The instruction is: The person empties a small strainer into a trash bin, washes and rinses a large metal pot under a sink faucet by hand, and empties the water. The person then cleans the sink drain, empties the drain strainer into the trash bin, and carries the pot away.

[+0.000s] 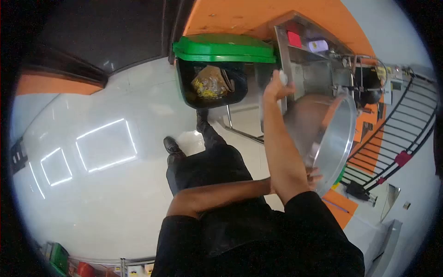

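A large metal pot (339, 138) lies tilted at the sink, its round mouth turned to the right and its side blurred. My left hand (314, 177) reaches under my right forearm and is at the pot's lower rim, fingers partly spread against it; its palm is hidden. Above the pot's left side, my right hand (279, 87) is closed around a small white object (283, 77), too little of which shows to name. Behind that hand is the steel sink (311, 76).
Left of the sink stands a bin (184, 85) with its green lid (226, 48) raised, holding cardboard and yellow scraps. A purple container (318, 45) and a pink item (294, 39) sit on the sink ledge. A black wire rack (392, 124) is at right. The pale floor (106, 180) is shiny.
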Motion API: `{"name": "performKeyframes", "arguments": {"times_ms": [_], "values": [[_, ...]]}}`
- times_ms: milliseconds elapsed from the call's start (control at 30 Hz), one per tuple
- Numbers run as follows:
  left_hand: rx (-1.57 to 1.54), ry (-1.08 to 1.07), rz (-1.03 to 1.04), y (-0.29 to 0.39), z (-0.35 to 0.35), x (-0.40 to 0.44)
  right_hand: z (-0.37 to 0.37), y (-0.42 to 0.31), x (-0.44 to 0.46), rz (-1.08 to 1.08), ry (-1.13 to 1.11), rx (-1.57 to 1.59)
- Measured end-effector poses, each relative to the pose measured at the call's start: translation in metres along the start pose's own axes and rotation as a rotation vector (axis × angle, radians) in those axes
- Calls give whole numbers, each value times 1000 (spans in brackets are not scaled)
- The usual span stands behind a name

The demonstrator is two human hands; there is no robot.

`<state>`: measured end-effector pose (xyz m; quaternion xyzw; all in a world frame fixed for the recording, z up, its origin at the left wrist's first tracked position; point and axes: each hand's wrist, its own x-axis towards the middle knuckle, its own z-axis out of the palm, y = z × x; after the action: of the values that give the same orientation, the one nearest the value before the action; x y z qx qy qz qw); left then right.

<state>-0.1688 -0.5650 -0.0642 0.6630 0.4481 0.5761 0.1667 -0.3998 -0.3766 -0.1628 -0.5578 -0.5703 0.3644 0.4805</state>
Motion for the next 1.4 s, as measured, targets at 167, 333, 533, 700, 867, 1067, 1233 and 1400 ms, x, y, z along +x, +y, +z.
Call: {"name": "performKeyframes", "arguments": {"times_ms": [167, 333, 533, 700, 867, 1067, 1233, 1400], "values": [[-17, 54, -7, -6, 5, -21, 27, 112, -34, -40, -231, -93], [-115, 179, -15, -16, 20, -11, 68, 155, -80, -7, -595, -220], [-190, 292, -33, -23, 16, -5, 64, 271, -89, -322, -1201, -1031], [-176, 303, -39, -17, 16, -3, 86, 218, -79, -93, -1063, -695], [-146, 292, -26, -12, 17, 0, 68, 269, -73, -272, -1141, -1002], [-120, 277, -30, -10, 26, -1, 71, 259, -69, -356, -1146, -986], [-94, 287, -46, -11, 37, -1, 101, 253, -65, -55, -1031, -615], [-89, 297, -27, -12, 42, 1, 70, 285, -56, -351, -1184, -1248]]}}
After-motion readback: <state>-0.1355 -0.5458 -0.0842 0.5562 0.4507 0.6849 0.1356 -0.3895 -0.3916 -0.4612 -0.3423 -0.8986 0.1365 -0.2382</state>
